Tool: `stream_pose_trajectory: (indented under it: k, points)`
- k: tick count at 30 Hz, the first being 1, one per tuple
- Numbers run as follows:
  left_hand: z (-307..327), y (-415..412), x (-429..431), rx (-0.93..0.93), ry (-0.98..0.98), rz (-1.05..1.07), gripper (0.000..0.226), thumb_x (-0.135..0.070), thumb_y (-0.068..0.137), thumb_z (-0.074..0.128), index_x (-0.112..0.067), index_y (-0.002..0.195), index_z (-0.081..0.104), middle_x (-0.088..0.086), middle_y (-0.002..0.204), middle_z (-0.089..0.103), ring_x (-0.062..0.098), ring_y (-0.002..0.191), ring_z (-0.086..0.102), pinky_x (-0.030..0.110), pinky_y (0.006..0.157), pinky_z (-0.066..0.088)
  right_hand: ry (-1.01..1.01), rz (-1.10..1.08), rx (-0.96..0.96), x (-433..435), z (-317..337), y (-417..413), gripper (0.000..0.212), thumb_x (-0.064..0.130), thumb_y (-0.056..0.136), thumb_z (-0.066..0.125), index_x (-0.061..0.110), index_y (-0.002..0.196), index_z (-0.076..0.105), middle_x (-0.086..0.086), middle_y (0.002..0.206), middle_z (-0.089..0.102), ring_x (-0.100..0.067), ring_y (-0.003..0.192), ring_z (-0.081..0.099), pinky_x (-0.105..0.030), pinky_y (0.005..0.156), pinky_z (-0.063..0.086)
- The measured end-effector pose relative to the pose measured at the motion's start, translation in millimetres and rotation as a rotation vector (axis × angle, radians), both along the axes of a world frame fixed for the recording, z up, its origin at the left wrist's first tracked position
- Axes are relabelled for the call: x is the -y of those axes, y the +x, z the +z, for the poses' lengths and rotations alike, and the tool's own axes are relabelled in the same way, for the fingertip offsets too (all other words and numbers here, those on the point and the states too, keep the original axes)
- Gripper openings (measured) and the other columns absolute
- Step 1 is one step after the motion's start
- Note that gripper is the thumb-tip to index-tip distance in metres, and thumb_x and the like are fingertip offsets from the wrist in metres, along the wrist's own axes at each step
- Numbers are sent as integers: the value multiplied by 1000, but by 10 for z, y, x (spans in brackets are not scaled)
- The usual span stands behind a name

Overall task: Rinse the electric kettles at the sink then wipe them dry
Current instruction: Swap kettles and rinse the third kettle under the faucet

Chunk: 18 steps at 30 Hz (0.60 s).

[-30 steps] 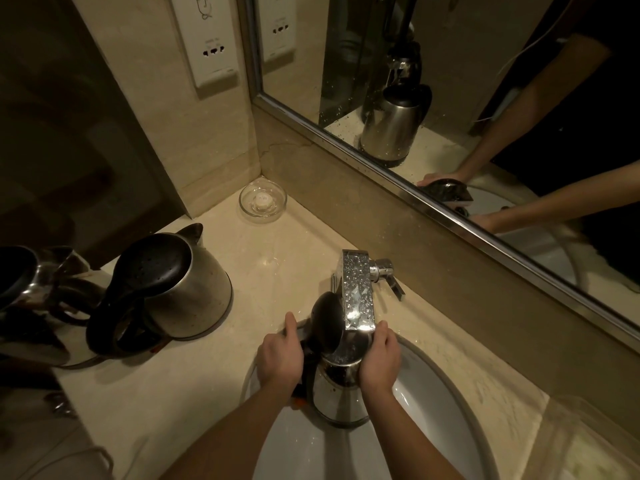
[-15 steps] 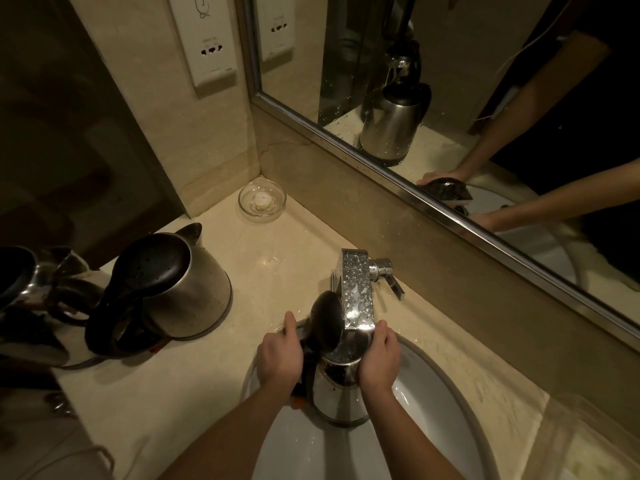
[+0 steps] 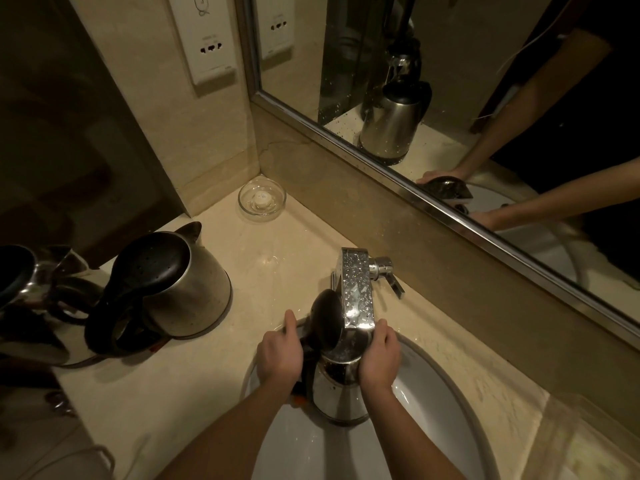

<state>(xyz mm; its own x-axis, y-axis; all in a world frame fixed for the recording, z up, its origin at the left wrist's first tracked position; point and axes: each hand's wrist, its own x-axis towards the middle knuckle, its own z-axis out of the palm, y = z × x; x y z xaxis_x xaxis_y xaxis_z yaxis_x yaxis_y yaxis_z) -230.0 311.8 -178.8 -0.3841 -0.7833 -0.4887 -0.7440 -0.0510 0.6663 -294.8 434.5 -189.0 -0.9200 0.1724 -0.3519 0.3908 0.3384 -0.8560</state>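
We're over a beige stone desk point(image 3: 194, 386) with a mirror point(image 3: 485, 109) running along the back. Three kettles on show, by our count: one in the white sink point(image 3: 446, 410), a second kettle point(image 3: 180, 289) on the desk well left of the fingers, a third kettle point(image 3: 24, 278) at the far left edge. One faucet point(image 3: 356, 289) sits just above our fingers, the open lid point(image 3: 327, 318) between our hands. Left hand point(image 3: 280, 355) is wrapped around the handle; right hand point(image 3: 379, 358) grips the sink kettle point(image 3: 337, 393) body, fingers curled tight. One glass dish point(image 3: 262, 199) sits far beyond the fingers.
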Motion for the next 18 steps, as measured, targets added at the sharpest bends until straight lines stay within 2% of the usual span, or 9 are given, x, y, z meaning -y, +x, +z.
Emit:
stream_pose_trajectory:
  k: [5,9,18]
  points:
    - [-17,7,26,42,-22,-52,59,-57,99,29,-11,72,55,7,66,54,19,60,54,29,56,42,11,4,6,0,-14,1,35,43,104,34,19,88,55,4,81,52,-19,82,50,-38,78,39]
    - [5,-3,10,16,-1,-15,61,-56,99,32,-10,68,57,6,62,55,16,55,54,27,49,37,-2,4,11,1,-4,4,36,43,104,34,18,90,56,3,83,54,-20,83,50,-39,79,40]
    - [18,-15,-5,18,3,-2,63,-57,99,31,-8,70,60,8,67,60,16,60,57,27,50,39,-12,5,9,-3,15,15,37,42,104,35,17,90,58,5,79,54,-19,81,51,-39,78,41]
